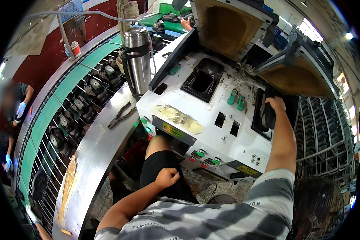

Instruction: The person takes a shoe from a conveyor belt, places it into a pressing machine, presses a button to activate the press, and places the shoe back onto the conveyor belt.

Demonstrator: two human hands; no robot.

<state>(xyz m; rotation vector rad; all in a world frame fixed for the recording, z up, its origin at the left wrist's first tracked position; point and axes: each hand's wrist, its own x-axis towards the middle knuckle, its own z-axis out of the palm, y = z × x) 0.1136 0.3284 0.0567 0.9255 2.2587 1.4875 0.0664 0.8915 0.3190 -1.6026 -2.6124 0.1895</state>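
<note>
Head view: right hand [277, 104], grip around a matte, dark, rounded, probable shoe [269, 119]; left hand [167, 178], a loose fist.

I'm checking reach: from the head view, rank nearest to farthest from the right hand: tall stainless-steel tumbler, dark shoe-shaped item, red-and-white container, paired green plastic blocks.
1. Dark shoe-shaped item, at the right hand.
2. Paired green plastic blocks, left of the hand.
3. Tall stainless-steel tumbler, farther left, upright.
4. Red-and-white container, farthest left.
</note>
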